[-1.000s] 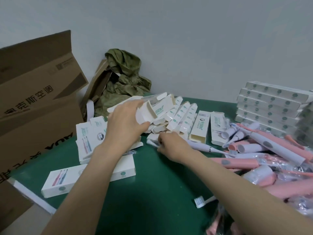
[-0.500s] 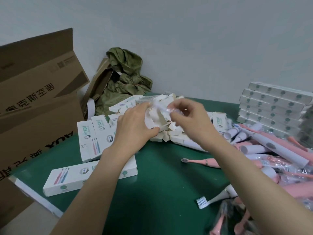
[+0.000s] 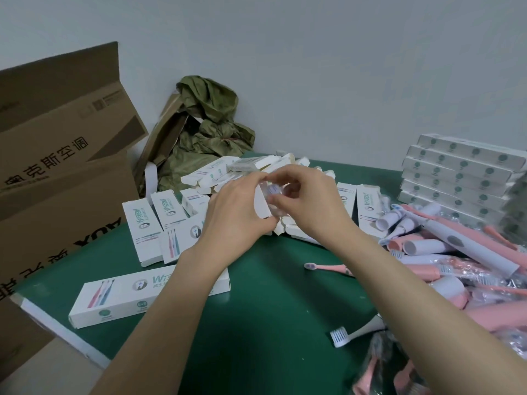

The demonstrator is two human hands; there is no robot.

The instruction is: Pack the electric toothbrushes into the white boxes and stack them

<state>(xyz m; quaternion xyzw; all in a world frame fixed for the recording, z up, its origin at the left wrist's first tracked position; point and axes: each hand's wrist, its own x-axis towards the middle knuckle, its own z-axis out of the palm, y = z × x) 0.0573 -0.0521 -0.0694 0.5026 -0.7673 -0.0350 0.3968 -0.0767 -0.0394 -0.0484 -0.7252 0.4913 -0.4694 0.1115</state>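
My left hand (image 3: 236, 212) grips a small white box (image 3: 262, 205) by its open end above the green table (image 3: 256, 323). My right hand (image 3: 310, 203) pinches a toothbrush head in clear wrapping (image 3: 273, 191) at the mouth of that box. Open white boxes (image 3: 159, 220) lie fanned behind and under both hands. One closed long box (image 3: 125, 297) lies near the table's left front. A heap of pink and white toothbrushes (image 3: 445, 252) fills the right side. Packed boxes stand stacked (image 3: 462, 178) at the far right.
Large brown cartons (image 3: 57, 166) stand at the left against the table. A crumpled olive bag (image 3: 211, 129) leans on the wall behind the boxes. A loose pink brush (image 3: 325, 267) and a white brush head (image 3: 342, 336) lie on the table near my right forearm.
My right hand left the table by the brushes and rose to meet the left hand. It now holds a wrapped brush head at the opening of the box in my left hand.
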